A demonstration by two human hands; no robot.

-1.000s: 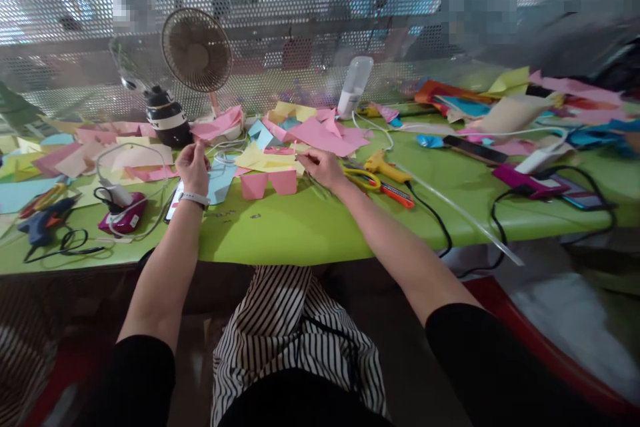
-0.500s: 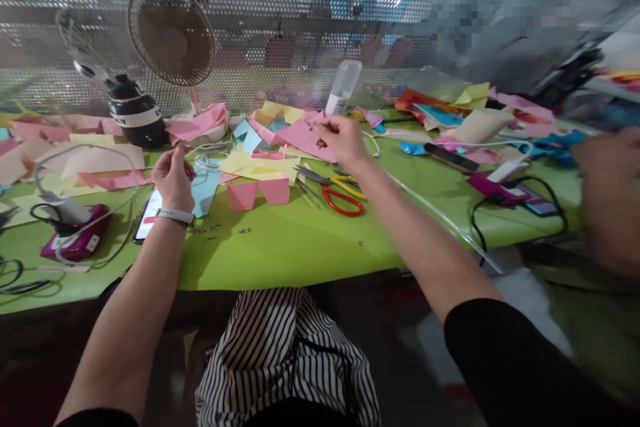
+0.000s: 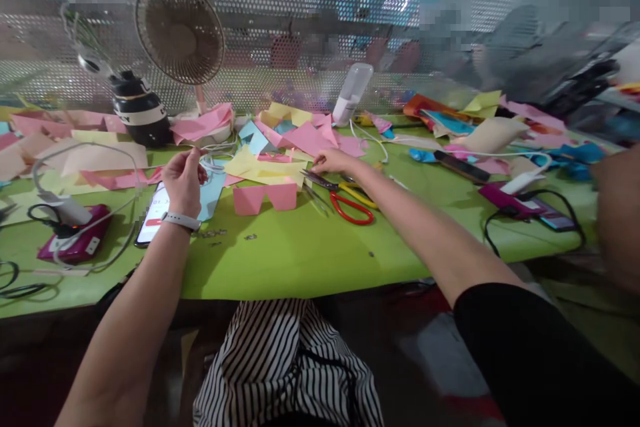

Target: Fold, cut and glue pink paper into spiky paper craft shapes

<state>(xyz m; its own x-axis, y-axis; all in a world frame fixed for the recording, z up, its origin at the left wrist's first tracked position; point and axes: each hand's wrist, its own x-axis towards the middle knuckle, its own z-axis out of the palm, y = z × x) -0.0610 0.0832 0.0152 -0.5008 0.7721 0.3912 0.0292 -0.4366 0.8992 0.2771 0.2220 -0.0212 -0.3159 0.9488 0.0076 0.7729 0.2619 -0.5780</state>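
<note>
My left hand (image 3: pixel 183 183) is closed in a pinch above the phone (image 3: pixel 150 217) and a light blue paper sheet (image 3: pixel 213 190); whatever its fingertips hold is too small to make out. My right hand (image 3: pixel 333 161) reaches down, fingers closed together, at the yellow paper scraps (image 3: pixel 267 170). Just below it lie red-handled scissors (image 3: pixel 353 208), a yellow-handled pair (image 3: pixel 357 193) and thin metal tweezers (image 3: pixel 315 200). A folded pink paper piece (image 3: pixel 265 199) stands between my hands. Several tiny metal pieces (image 3: pixel 213 233) are scattered nearer the table edge.
Behind stand a fan (image 3: pixel 180 30), a black bottle (image 3: pixel 140 110) and a white-and-clear bottle-shaped device (image 3: pixel 353 93). Purple power boxes with cables lie left (image 3: pixel 75 240) and right (image 3: pixel 520 200). Another person's blurred arm (image 3: pixel 620 207) is at the far right.
My right hand has come down from in front of the pink paper to beside the scissors' blades. My left hand stays pinched. The clear strip beside my right arm is mostly out of sight.
</note>
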